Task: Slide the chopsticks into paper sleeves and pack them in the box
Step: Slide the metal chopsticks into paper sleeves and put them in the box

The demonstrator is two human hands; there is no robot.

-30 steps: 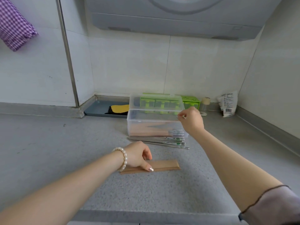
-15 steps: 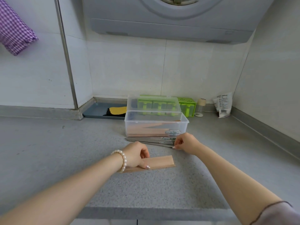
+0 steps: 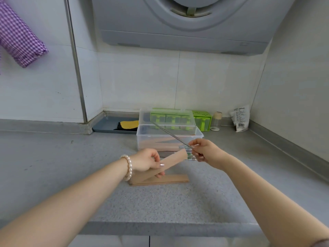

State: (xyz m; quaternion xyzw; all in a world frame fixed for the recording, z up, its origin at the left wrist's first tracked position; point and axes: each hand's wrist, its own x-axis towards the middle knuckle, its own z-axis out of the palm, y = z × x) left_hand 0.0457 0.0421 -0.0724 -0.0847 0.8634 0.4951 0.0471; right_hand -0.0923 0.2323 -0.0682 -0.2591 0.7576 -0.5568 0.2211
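A person's left hand (image 3: 147, 162) pinches a paper sleeve (image 3: 168, 163) above the table (image 3: 53, 166) while the right hand (image 3: 204, 151) pinches a steel chopstick (image 3: 169, 133) angled over the open clear box (image 3: 170, 138) just beyond, its tip best swung toward the sleeve's mouth.

The left hand (image 3: 147, 162), which a second ago pressed down on the stack of paper sleeves (image 3: 160, 180) in front of the clear box (image 3: 170, 139), has lifted one paper sleeve (image 3: 167, 164) off that stack and now holds it tilted above it, open end toward the box. The right hand (image 3: 206, 152) has come away from the box rim (by way of the loose chopsticks (image 3: 188, 156) at the box's foot) and now pinches a metal chopstick (image 3: 169, 134) raised slanting before the box.
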